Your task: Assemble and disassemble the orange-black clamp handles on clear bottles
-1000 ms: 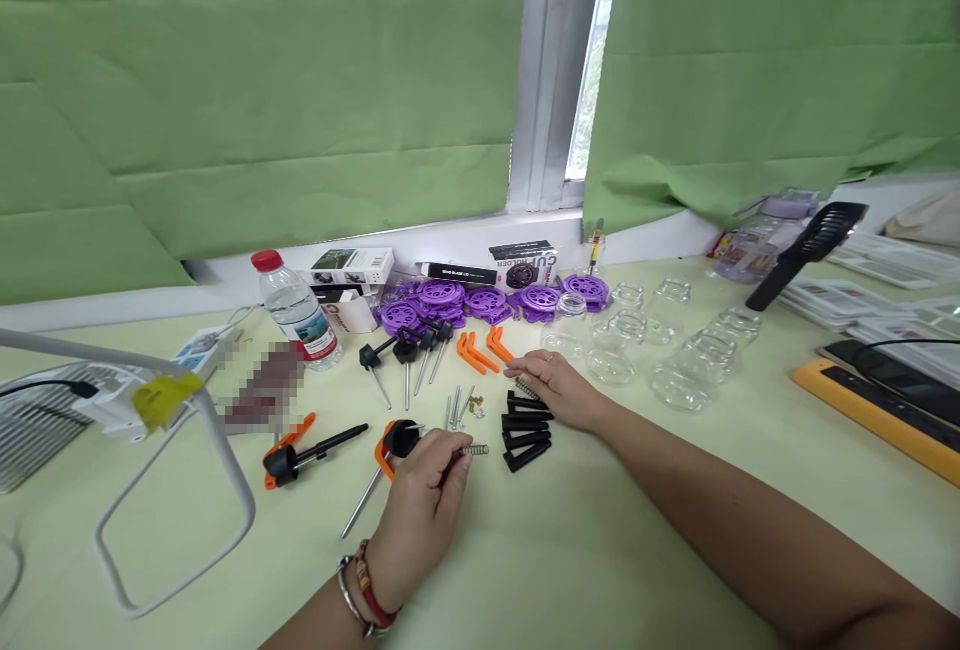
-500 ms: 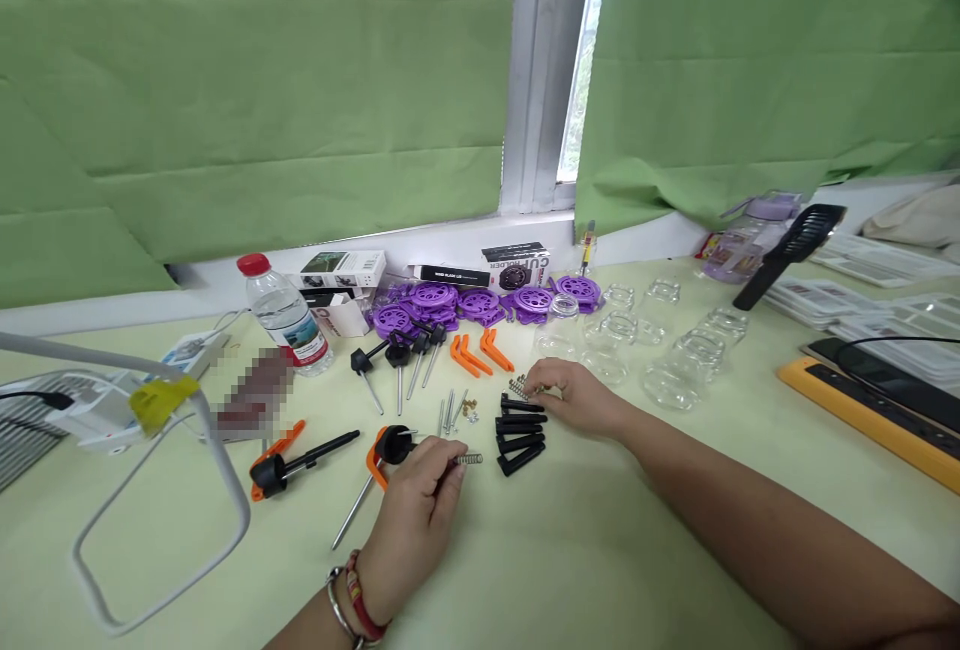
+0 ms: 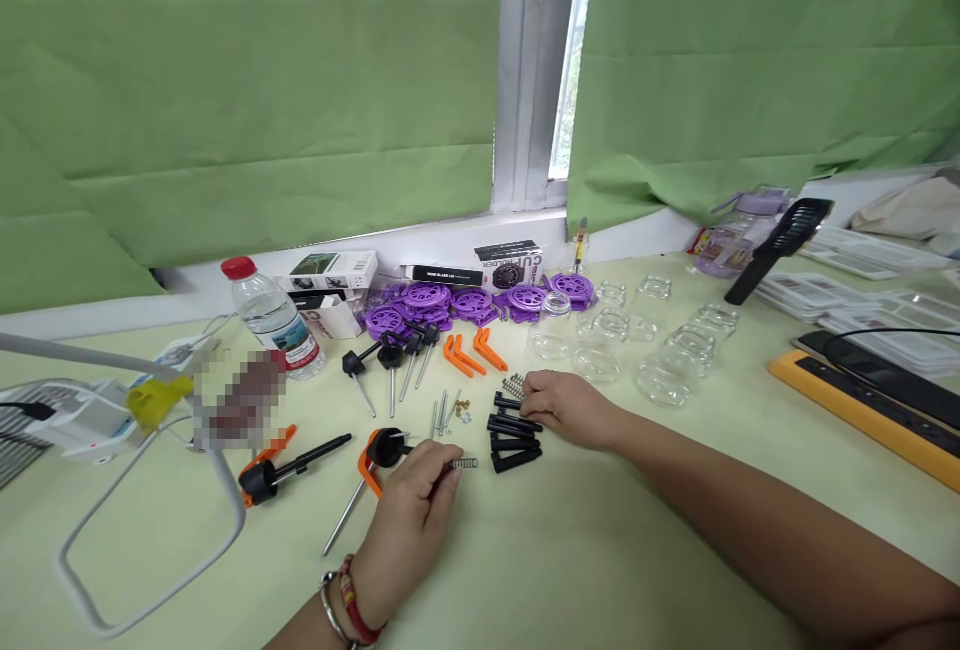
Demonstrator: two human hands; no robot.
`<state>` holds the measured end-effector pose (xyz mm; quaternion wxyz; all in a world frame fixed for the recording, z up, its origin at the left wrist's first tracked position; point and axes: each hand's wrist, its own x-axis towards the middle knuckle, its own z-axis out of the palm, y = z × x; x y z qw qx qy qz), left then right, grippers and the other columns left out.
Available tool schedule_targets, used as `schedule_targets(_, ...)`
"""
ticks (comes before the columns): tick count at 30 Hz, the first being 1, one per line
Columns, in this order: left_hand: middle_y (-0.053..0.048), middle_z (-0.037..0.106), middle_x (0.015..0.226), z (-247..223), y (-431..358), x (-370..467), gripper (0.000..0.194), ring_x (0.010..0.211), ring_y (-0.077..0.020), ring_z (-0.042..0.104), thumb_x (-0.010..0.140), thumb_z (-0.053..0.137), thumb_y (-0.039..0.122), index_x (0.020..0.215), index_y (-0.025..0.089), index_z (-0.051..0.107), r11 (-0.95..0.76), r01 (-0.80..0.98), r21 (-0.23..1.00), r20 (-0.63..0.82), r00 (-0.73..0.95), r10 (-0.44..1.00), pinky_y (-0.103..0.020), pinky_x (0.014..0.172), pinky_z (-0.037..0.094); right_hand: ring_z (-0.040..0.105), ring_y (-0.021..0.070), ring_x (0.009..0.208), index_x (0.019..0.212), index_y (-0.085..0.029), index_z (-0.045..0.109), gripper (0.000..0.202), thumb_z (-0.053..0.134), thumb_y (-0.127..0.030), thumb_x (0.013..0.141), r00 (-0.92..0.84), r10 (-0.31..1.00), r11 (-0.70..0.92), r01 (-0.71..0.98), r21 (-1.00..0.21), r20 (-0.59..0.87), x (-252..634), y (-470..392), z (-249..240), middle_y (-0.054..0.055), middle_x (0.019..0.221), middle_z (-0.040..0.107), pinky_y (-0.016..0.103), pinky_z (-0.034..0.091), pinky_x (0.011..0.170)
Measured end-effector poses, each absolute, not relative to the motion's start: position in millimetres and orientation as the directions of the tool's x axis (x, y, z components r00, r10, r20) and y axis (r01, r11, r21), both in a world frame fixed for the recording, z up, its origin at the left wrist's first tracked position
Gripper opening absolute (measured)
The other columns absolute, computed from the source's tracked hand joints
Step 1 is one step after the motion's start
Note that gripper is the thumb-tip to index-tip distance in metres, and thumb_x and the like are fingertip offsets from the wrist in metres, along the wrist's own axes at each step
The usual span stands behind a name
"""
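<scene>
My left hand (image 3: 414, 500) is closed round a black assembly (image 3: 388, 447) with an orange lever (image 3: 367, 465) and a metal rod (image 3: 343, 522). A spring (image 3: 465, 463) sticks out to the right past its fingertips. My right hand (image 3: 574, 408) has its fingers pinched at the right end of the uppermost black tube (image 3: 508, 400), beside loose springs (image 3: 513, 387). Below it lie several more black tubes (image 3: 516, 460). Left of these are screws (image 3: 442, 412) and small brass nuts (image 3: 463, 404).
Orange levers (image 3: 489, 350), black-headed rods (image 3: 391, 360) and purple discs (image 3: 472, 305) lie behind. A water bottle (image 3: 274, 320) and a finished-looking assembly (image 3: 262, 480) are left. Clear cups (image 3: 667, 378), a black brush (image 3: 780, 248) and an orange case (image 3: 862, 415) are right.
My right hand has moved from the springs slightly down to the uppermost black tube, its fingers closing there. My left hand keeps its hold. The whole view has shifted a little.
</scene>
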<state>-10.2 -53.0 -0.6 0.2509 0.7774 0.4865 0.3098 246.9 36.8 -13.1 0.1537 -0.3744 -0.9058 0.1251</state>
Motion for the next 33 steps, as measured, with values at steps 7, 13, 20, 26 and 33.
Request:
schedule_targets(7, -0.006, 0.059, 0.083, 0, -52, -11, 0.019, 0.079, -0.017, 0.056, 0.088, 0.041, 0.024, 0.096, 0.02, 0.057, -0.412, 0.599, 0.687, 0.25, 0.338, 0.907, -0.031, 0.071, 0.045, 0.053, 0.0146, 0.074, 0.077, -0.022, 0.068, 0.026, 0.044, -0.021, 0.087, -0.681, 0.715, 0.693, 0.658, -0.295, 0.16, 244, 39, -16, 0.004, 0.082, 0.059, 0.025, 0.036, 0.063)
schedule_targets(13, -0.007, 0.06, 0.082, 0, -52, -11, 0.02, 0.077, -0.0171, 0.056, 0.088, 0.04, 0.024, 0.096, 0.02, 0.058, -0.427, 0.581, 0.693, 0.269, 0.341, 0.901, -0.03, 0.069, 0.046, 0.054, 0.0136, 0.075, 0.08, -0.02, 0.064, 0.023, 0.042, -0.018, 0.087, -0.641, 0.745, 0.655, 0.654, -0.377, 0.183, 239, 43, -14, 0.003, 0.086, 0.058, 0.024, 0.039, 0.065)
schedule_targets(20, -0.005, 0.061, 0.083, 2, -52, -10, 0.018, 0.078, -0.016, 0.056, 0.087, 0.043, 0.022, 0.096, 0.02, 0.059, -0.429, 0.582, 0.691, 0.286, 0.325, 0.901, -0.028, 0.07, 0.045, 0.055, 0.014, 0.074, 0.082, -0.019, 0.064, 0.015, 0.05, -0.015, 0.082, -0.581, 0.806, 0.579, 0.729, -0.365, 0.116, 225, 65, -12, 0.004, 0.087, 0.06, 0.024, 0.037, 0.063)
schedule_targets(26, -0.005, 0.06, 0.083, 2, -52, -12, 0.019, 0.077, -0.0158, 0.056, 0.088, 0.042, 0.022, 0.096, 0.02, 0.059, -0.428, 0.577, 0.696, 0.271, 0.34, 0.9, -0.028, 0.07, 0.045, 0.056, 0.0148, 0.077, 0.087, -0.02, 0.066, 0.019, 0.047, -0.016, 0.084, -0.597, 0.791, 0.603, 0.724, -0.334, 0.133, 219, 71, -15, 0.004, 0.09, 0.061, 0.024, 0.036, 0.062)
schedule_targets(33, -0.005, 0.06, 0.087, -1, -53, -13, 0.019, 0.082, -0.0167, 0.056, 0.088, 0.042, 0.022, 0.098, 0.021, 0.058, -0.408, 0.573, 0.711, 0.25, 0.336, 0.908, -0.029, 0.074, 0.044, 0.056, 0.0145, 0.076, 0.081, -0.022, 0.069, 0.022, 0.047, -0.017, 0.084, -0.632, 0.766, 0.64, 0.733, -0.23, 0.117, 205, 81, -14, 0.003, 0.089, 0.061, 0.023, 0.034, 0.057)
